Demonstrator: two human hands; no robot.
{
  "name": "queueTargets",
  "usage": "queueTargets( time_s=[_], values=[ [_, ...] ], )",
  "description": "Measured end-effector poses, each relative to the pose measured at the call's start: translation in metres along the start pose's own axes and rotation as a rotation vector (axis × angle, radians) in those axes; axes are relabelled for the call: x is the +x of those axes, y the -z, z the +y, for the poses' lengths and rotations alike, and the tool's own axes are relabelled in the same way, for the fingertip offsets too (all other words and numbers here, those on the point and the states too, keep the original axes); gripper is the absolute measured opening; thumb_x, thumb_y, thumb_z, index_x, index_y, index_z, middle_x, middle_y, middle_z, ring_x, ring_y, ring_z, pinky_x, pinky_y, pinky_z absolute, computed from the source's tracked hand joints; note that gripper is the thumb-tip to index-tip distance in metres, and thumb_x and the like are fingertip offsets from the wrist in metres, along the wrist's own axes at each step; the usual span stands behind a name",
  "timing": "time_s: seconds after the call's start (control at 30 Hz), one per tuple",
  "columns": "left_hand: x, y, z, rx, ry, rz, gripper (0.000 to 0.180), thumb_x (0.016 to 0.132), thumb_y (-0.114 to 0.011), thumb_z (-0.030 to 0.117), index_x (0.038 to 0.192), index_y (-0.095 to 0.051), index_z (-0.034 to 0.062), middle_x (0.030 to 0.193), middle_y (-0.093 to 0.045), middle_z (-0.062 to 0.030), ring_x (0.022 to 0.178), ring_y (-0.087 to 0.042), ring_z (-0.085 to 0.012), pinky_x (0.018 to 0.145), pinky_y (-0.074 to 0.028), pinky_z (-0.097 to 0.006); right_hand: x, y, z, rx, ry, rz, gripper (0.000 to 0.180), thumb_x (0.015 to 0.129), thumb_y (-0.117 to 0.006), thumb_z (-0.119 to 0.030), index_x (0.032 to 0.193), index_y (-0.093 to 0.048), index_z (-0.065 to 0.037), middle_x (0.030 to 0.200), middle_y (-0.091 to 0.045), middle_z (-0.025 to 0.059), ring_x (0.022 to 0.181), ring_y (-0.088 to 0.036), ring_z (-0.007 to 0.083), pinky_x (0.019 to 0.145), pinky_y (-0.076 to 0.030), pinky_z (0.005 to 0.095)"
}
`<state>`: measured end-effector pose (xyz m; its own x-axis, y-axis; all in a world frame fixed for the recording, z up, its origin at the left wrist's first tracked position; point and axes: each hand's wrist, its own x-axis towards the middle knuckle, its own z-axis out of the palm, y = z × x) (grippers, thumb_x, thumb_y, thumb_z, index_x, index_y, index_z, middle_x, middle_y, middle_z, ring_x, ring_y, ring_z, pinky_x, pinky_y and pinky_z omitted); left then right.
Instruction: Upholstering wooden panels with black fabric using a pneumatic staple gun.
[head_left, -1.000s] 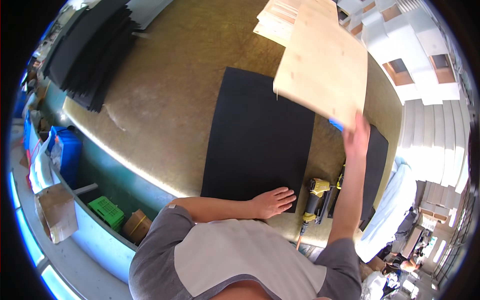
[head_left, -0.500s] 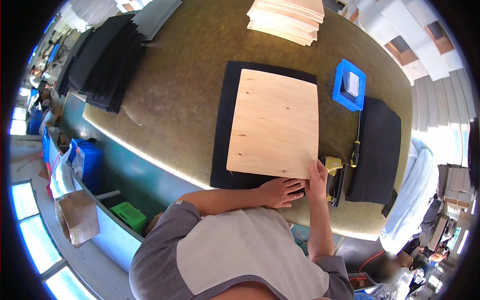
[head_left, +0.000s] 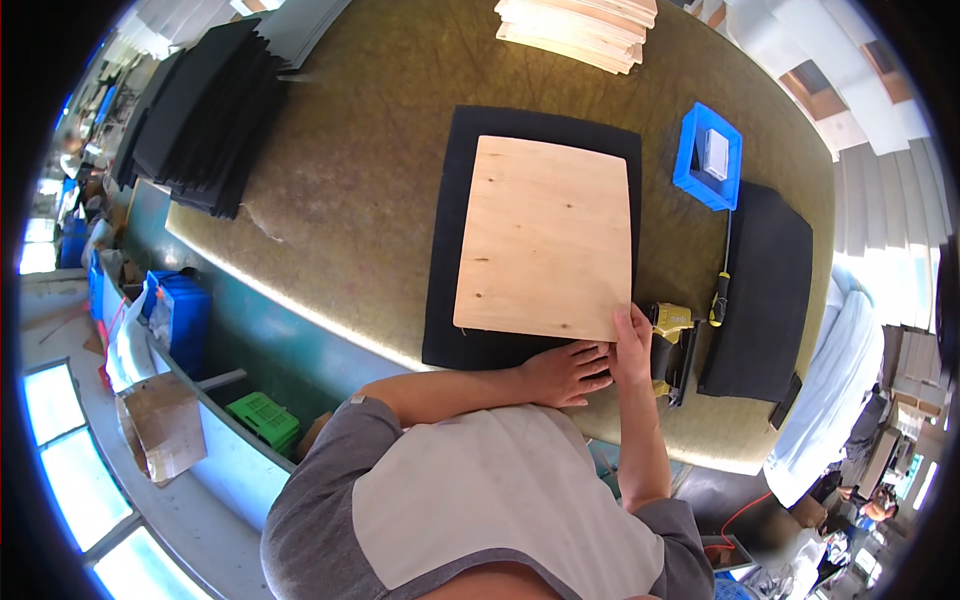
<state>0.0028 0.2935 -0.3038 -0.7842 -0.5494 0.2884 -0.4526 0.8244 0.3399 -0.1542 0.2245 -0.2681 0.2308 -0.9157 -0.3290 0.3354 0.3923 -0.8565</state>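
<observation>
A light plywood board [head_left: 545, 240] lies flat on a black fabric sheet [head_left: 455, 290] spread over the olive worktable [head_left: 380, 170]. My right hand [head_left: 632, 345] pinches the board's near right corner, thumb on top. My left hand [head_left: 568, 373] rests palm down on the black sheet just below the board's near edge, fingers spread toward the right hand. A yellow and black staple gun [head_left: 674, 345] lies right beside my right hand.
A blue tray [head_left: 708, 157] stands at the right with a screwdriver [head_left: 720, 290] below it and another black sheet [head_left: 760, 290] beside. Stacked plywood boards [head_left: 580, 25] sit at the far edge. A pile of black sheets [head_left: 205, 115] is at the left.
The board, held up in the air by my right hand a second ago, now lies flat on the black sheet. My right hand came down to its near corner.
</observation>
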Motion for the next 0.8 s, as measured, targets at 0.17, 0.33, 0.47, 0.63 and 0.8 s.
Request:
queueTargets(
  time_s=[0.17, 0.33, 0.47, 0.63, 0.8],
  values=[
    [-0.001, -0.005, -0.001, -0.012, -0.006, 0.041, 0.059, 0.092, -0.062, 0.051, 0.14, -0.058, 0.0159, 0.144, -0.052, -0.0135, 0.139, -0.041, -0.0335, 0.123, -0.023, -0.054, 0.002, -0.006, -0.005, -0.029, -0.017, 0.001, 0.032, 0.106, -0.058, -0.025, 0.122, -0.062, 0.003, 0.095, -0.071, 0.0025, 0.069, -0.061, 0.0062, 0.057, -0.047, 0.0209],
    [0.0, -0.003, 0.001, -0.005, -0.009, 0.003, 0.059, 0.094, -0.059, 0.051, 0.141, -0.057, 0.0153, 0.145, -0.052, -0.0138, 0.141, -0.041, -0.033, 0.123, -0.022, -0.054, 0.003, -0.011, -0.005, -0.056, -0.024, 0.04, 0.028, 0.107, -0.057, -0.026, 0.109, -0.063, 0.001, 0.081, -0.067, 0.0022, 0.06, -0.057, 0.0067, 0.053, -0.044, 0.0218],
    [-0.001, -0.007, 0.002, -0.061, 0.002, -0.011, 0.059, 0.094, -0.059, 0.051, 0.139, -0.057, 0.0137, 0.144, -0.053, -0.0147, 0.142, -0.041, -0.0323, 0.123, -0.023, -0.054, -0.001, -0.015, -0.005, -0.075, -0.085, 0.101, 0.027, 0.107, -0.055, -0.026, 0.104, -0.062, -0.001, 0.073, -0.063, 0.0016, 0.054, -0.055, 0.0074, 0.048, -0.043, 0.0221],
    [-0.002, -0.007, 0.0, -0.055, 0.002, -0.017, 0.058, 0.094, -0.06, 0.048, 0.14, -0.057, 0.0134, 0.148, -0.052, -0.0112, 0.143, -0.042, -0.031, 0.124, -0.024, -0.052, 0.003, -0.011, -0.009, -0.283, -0.195, 0.098, 0.03, 0.107, -0.054, -0.031, 0.1, -0.062, -0.003, 0.069, -0.063, 0.0033, 0.053, -0.058, 0.0099, 0.048, -0.045, 0.0233],
    [-0.004, -0.011, 0.0, -0.103, -0.005, -0.047, 0.058, 0.094, -0.062, 0.046, 0.141, -0.057, 0.0125, 0.156, -0.046, -0.012, 0.148, -0.037, -0.0278, 0.125, -0.023, -0.047, -0.002, 0.005, -0.01, -1.435, 0.269, 0.216, 0.041, 0.105, -0.055, -0.036, 0.083, -0.058, -0.002, 0.064, -0.063, 0.0199, 0.06, -0.065, 0.0388, 0.054, -0.051, 0.0445]
  ],
)
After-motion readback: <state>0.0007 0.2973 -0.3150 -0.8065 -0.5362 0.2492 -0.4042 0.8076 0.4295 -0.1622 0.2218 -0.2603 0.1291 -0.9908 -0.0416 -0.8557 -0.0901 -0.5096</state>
